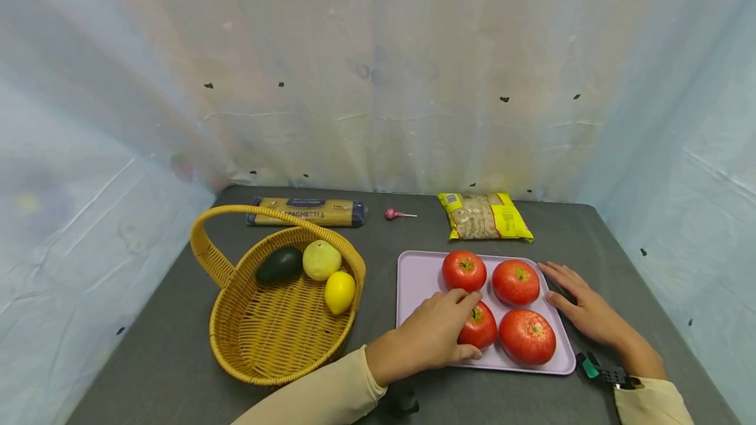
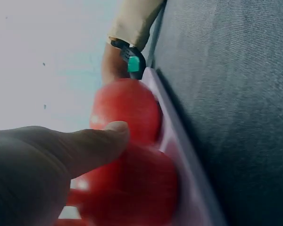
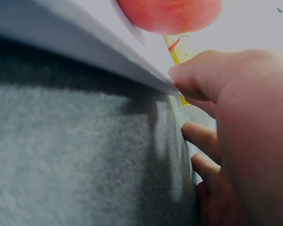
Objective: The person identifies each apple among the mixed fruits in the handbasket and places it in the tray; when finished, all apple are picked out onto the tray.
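My left hand [image 1: 434, 333] curls over the front-left red apple [image 1: 480, 328], thumb at its near side and fingers over its far side. That apple sits on a pale purple tray [image 1: 416, 281] with several others: a back-left apple [image 1: 464, 271], a back-right apple [image 1: 516, 282] and a front-right apple [image 1: 527, 337]. At the tray's right side rests my right hand [image 1: 590, 310], fingers spread loosely. In the right wrist view its thumb [image 3: 193, 77] touches the tray rim [image 3: 146, 70], while other fingers lie lower, by the dark table surface.
Left of the tray stands a yellow wicker basket [image 1: 224, 340] with a tall handle. Inside are an avocado [image 1: 280, 265], a yellow-green round fruit [image 1: 321, 260] and a lemon [image 1: 339, 292]. Behind lie a spaghetti pack [image 1: 321, 212], a pink lollipop [image 1: 392, 214] and a yellow bag [image 1: 484, 216].
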`<state>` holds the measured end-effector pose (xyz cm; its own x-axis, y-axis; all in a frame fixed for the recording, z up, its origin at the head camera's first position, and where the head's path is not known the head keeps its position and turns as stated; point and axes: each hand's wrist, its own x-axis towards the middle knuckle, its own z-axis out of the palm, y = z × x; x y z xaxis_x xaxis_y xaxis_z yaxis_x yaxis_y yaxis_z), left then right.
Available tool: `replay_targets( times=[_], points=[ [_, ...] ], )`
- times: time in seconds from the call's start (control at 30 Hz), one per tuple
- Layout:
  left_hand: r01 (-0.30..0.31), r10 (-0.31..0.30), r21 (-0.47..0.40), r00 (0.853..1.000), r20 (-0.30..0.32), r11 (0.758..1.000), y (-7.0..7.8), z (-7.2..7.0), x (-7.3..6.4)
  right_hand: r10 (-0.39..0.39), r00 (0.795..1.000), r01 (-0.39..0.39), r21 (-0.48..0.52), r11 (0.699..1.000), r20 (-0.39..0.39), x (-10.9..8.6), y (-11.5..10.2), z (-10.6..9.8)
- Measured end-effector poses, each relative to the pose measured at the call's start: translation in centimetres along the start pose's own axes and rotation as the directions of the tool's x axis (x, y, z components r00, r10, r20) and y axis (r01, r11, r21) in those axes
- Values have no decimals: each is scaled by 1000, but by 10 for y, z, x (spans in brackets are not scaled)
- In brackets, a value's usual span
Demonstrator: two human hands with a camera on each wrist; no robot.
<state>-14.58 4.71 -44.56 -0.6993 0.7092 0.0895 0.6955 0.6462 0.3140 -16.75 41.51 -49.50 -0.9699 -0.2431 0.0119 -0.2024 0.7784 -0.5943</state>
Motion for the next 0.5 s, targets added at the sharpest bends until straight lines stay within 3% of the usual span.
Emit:
replay_targets(
  times=[0.17,0.3,0.37,0.5],
  points=[
    [-3,7,67,998,-59,998,7,-21,-16,-27,997,22,-64,998,-73,-5,10,-5],
    [-94,100,49,984,-148,994,4,-53,-44,6,989,-25,-130,991,-146,-15,5,-16],
    [-143,148,39,967,-205,989,-3,-73,-61,15,986,-40,-147,988,-168,-19,-5,-24],
    [-198,204,56,905,-373,979,-26,-114,-98,-24,971,-23,-192,981,-239,-26,-20,-37]
  ],
)
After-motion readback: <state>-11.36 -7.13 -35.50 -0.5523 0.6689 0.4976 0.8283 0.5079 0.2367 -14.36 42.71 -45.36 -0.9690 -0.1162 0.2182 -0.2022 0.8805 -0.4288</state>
